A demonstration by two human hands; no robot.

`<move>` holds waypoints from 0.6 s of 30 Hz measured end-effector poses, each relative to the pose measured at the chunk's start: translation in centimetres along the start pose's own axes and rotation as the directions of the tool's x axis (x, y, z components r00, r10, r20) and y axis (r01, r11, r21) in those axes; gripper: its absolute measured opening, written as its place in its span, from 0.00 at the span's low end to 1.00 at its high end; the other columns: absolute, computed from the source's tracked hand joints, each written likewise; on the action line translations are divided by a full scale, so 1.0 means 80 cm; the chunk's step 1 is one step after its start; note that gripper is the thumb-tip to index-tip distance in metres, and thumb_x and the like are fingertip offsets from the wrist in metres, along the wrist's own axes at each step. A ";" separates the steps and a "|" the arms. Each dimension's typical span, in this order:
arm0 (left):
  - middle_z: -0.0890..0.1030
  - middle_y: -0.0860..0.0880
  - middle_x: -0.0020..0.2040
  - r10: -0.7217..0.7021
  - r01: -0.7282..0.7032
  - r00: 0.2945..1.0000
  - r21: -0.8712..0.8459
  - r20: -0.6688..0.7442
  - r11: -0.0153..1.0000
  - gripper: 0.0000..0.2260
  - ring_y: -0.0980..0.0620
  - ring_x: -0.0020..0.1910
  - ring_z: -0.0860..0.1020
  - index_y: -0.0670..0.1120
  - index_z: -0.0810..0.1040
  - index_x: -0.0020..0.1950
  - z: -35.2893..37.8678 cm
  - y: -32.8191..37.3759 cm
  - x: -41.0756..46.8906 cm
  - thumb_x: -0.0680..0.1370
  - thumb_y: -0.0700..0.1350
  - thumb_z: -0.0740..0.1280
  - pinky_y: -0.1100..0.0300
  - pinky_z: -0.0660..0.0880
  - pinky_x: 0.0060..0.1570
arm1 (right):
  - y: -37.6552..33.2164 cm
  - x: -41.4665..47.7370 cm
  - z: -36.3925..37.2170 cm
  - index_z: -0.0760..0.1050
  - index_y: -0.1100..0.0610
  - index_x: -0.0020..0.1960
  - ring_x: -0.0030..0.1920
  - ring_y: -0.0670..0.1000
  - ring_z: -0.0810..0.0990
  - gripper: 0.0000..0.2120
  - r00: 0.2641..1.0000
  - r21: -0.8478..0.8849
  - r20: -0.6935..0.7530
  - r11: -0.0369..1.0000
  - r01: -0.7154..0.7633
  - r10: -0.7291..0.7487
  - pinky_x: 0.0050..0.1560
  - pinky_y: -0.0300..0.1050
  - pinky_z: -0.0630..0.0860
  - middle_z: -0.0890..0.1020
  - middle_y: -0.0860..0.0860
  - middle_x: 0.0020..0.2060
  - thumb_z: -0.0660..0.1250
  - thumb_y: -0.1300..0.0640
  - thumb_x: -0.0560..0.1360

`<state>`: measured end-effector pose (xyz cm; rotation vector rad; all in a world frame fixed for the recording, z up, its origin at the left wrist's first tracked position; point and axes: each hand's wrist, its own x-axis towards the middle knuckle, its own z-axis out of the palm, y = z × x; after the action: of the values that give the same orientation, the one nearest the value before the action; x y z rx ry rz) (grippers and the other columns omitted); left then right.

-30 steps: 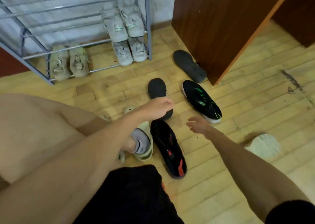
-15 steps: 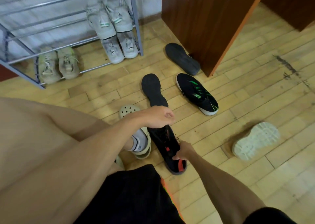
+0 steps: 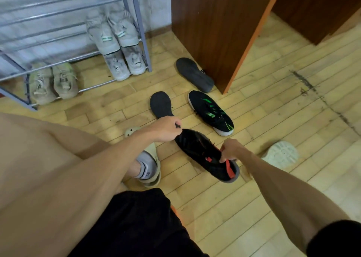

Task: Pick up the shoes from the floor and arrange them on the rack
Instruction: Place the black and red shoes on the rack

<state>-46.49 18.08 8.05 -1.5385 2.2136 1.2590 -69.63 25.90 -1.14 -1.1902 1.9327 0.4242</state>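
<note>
Right hand (image 3: pixel 231 151) on red-black shoe (image 3: pixel 195 145) (heel)

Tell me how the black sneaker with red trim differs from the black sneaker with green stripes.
The black sneaker with red trim is gripped at its heel opening by the right hand; the black sneaker with green stripes lies untouched on the floor. The red-trimmed one has a grey sole edge, the green-striped one a white one. The green-striped one lies nearer the brown wooden cabinet. Both are black, laced and sole-down.
</note>
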 end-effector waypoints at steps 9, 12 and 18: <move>0.74 0.45 0.54 -0.080 -0.021 0.959 -0.351 -0.271 0.936 0.07 0.45 0.55 0.76 0.48 0.71 0.58 -0.082 0.029 -0.014 0.80 0.44 0.59 0.53 0.71 0.58 | -0.049 -0.058 -0.130 0.78 0.67 0.53 0.46 0.58 0.81 0.14 0.982 0.561 -0.180 0.815 0.147 -0.053 0.33 0.45 0.79 0.83 0.61 0.51 0.74 0.66 0.68; 0.71 0.47 0.47 -0.085 -0.053 0.937 -0.379 -0.338 0.924 0.03 0.48 0.48 0.72 0.48 0.70 0.49 -0.134 0.032 -0.041 0.80 0.41 0.58 0.54 0.69 0.48 | -0.114 -0.086 -0.177 0.79 0.64 0.55 0.44 0.54 0.81 0.14 0.952 0.586 -0.262 0.757 0.289 -0.161 0.34 0.45 0.80 0.83 0.58 0.50 0.73 0.66 0.70; 0.76 0.43 0.63 -0.142 -0.083 0.854 -0.400 -0.500 0.913 0.28 0.42 0.60 0.76 0.44 0.61 0.72 -0.248 -0.001 -0.114 0.75 0.49 0.65 0.50 0.72 0.61 | -0.263 -0.165 -0.251 0.81 0.64 0.54 0.49 0.57 0.83 0.14 0.834 0.523 -0.388 0.652 0.549 -0.391 0.51 0.57 0.82 0.85 0.57 0.49 0.74 0.68 0.69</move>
<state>-36.10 10.30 25.63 -2.3088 2.2961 1.5115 -57.81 10.30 24.14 -1.2583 1.6435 -0.6388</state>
